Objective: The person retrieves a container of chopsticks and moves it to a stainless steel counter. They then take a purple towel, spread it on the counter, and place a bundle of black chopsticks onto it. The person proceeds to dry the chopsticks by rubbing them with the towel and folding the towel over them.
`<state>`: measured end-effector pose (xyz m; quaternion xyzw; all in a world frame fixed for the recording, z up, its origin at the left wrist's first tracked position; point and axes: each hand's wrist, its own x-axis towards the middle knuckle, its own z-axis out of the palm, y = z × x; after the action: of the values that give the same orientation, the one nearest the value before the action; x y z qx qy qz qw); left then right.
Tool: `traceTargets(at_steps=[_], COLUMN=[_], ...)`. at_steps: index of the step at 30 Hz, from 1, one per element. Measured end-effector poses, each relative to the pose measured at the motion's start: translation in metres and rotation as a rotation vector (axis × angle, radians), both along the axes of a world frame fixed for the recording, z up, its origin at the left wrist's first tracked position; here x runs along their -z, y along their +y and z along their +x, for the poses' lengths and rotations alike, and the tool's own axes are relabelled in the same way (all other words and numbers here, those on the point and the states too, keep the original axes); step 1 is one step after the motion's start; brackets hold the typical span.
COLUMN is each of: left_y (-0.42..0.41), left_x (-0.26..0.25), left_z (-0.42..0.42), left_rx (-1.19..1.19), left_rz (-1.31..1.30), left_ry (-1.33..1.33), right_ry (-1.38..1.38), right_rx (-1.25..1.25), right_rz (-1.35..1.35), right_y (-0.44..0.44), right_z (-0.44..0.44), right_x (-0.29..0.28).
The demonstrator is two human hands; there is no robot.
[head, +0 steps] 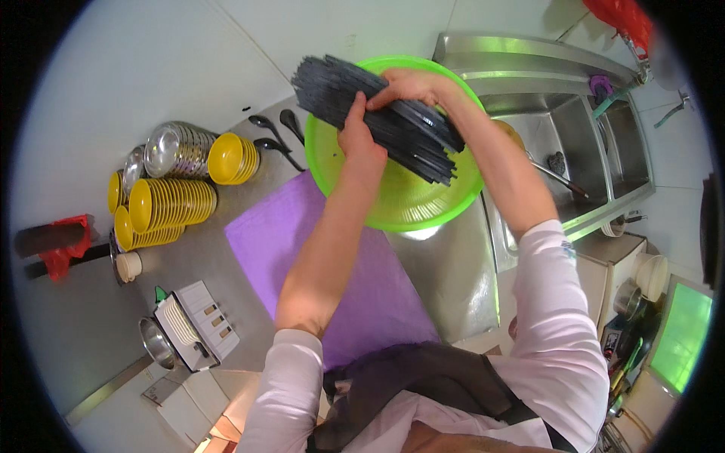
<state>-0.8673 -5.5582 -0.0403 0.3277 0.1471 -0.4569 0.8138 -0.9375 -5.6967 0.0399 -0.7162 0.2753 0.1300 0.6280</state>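
A thick bundle of black chopsticks (325, 93) lies slantwise between my two hands, over a bright green plastic basin (416, 212). My left hand (362, 139) grips the bundle from the near side, its thumb lying on top. From the far side, my right hand (410, 88) is wrapped around the same bundle. The chopstick ends at the upper left reach past the basin's rim. Beneath my forearms, a purple cloth (362, 283) covers part of the steel counter (447, 277).
Stacked yellow bowls (173, 204) and steel bowls (178, 150) stand at the left. Black ladles (272, 129) lie beside the basin. A white dispenser box (198, 325) sits nearer left. A double steel sink (527, 124) is at the right, with a long-handled tool (558, 175) across it.
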Motion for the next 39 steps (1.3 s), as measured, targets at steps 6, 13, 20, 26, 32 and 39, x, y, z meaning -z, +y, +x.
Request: traceTargets(at_steps=[6, 13, 20, 26, 32, 39], left_y=[0.083, 0.265, 0.403, 0.438, 0.436, 0.431], left_x=[-0.123, -0.105, -0.019, 0.009, 0.006, 0.015], left_z=[0.005, 0.003, -0.057, -0.093, -0.092, -0.098], left_rx=[0.009, -0.01, 0.085, 0.09, 0.245, 0.156], left_rz=[-0.06, 0.157, 0.571, 0.151, 0.212, 0.163], left_ry=[-0.235, -0.414, -0.994, -1.202, -1.335, -1.344], right_ry=[-0.328, -0.596, -0.648, -0.704, -0.628, -0.604], right_rx=[-0.034, 0.096, 0.125, 0.044, 0.108, 0.058], right_rz=[0.053, -0.045, -0.07, -0.159, 0.029, -0.003], right_y=[0.069, 0.258, 0.384, 0.42, 0.428, 0.423], right_z=[0.003, 0.0, -0.072, -0.121, -0.136, -0.138], right_x=[-0.089, 0.002, 0.055, 0.058, 0.076, 0.083])
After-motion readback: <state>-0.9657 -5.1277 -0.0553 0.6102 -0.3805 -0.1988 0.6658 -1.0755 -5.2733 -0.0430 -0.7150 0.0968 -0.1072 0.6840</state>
